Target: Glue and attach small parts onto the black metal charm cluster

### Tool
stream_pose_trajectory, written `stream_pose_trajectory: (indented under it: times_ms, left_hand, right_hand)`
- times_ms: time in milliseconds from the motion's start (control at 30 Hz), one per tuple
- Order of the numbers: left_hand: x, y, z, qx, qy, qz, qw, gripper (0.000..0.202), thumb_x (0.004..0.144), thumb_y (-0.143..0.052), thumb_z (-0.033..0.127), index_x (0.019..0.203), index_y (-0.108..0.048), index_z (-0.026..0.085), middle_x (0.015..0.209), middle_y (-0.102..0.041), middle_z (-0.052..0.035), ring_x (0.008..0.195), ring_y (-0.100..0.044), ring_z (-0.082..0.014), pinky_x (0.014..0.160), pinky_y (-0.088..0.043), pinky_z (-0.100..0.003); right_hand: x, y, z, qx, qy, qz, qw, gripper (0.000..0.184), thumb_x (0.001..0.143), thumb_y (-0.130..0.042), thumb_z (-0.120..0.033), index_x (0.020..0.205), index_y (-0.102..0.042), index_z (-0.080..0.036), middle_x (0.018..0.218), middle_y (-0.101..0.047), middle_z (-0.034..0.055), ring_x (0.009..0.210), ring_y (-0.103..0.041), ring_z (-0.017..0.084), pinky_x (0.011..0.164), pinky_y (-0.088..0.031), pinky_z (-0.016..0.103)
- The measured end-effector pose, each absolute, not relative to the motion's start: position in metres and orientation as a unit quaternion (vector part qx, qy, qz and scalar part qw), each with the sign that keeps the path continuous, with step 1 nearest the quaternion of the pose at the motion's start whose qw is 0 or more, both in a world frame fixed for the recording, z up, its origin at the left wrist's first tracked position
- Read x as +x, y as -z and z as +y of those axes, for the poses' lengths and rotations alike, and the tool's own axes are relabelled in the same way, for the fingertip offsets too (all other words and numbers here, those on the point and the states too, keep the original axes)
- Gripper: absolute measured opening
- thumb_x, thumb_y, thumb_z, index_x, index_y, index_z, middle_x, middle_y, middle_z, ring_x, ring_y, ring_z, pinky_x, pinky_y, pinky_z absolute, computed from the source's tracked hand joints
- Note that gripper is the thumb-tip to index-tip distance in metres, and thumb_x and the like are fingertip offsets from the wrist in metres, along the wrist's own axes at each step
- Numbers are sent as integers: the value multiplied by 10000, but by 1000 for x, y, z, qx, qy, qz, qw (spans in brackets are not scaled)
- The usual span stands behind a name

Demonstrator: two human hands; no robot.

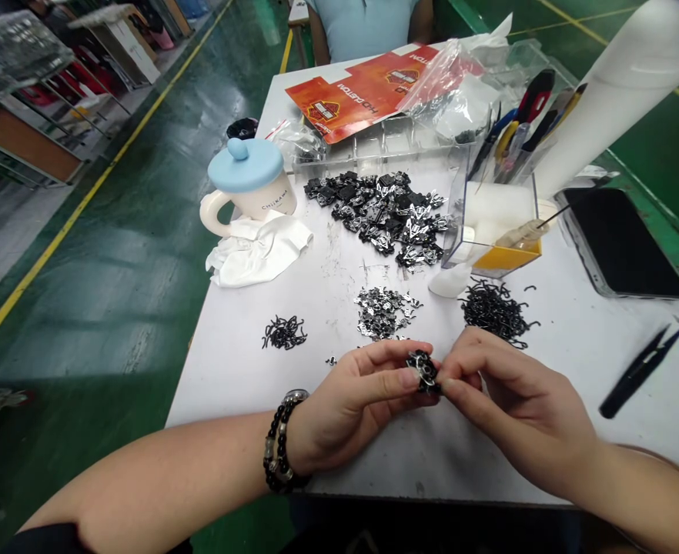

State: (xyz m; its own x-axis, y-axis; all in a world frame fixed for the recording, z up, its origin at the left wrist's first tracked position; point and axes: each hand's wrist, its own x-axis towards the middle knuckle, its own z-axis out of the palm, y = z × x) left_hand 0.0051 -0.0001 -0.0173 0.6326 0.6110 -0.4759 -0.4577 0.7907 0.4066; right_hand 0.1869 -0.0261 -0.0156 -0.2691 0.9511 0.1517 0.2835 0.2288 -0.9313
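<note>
Left grip: left hand, thumb and fingers closed on a small black-and-silver part, held over the white tabletop.
Right grip: right hand, thumb and forefinger pinched together at the part's right side; anything between them, cannot tell.
Tweezers: slim, black, pointed tweezers, right of the right hand.
Loose pieces: flat silver bits, just beyond the left fingers; thin black curved slivers, behind the right hand.
Heap: larger black-and-silver pieces, farther back.
Hazards: a slackened left pinch could drop the part; a forward nudge could scatter the silver bits.
</note>
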Motion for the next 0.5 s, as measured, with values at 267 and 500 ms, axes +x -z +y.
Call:
stream_pose_trajectory:
  times_ms: [267, 500]
  left_hand:
    - [5, 18, -1, 131, -298, 318, 891, 284, 700, -750, 126, 978, -689, 121, 906, -693, -64, 859, -642, -156, 858, -476, -297]
    - [5, 18, -1, 136, -303, 314, 889, 270, 721, -732, 115, 986, -680, 122, 907, -695, -56, 835, -647, -127, 855, -481, -262]
  right_hand:
    - [186, 14, -24, -442, -364, -715, 401, 111, 871, -526, -131, 811, -561, -217, 689, -490, -3, 634, -468, 124, 567, -385, 279]
    - [185, 11, -24, -444, -237, -773, 387, 103, 848, -527, -104, 823, -542, -203, 698, -542, 3, 637, -508, 131, 604, -388, 315]
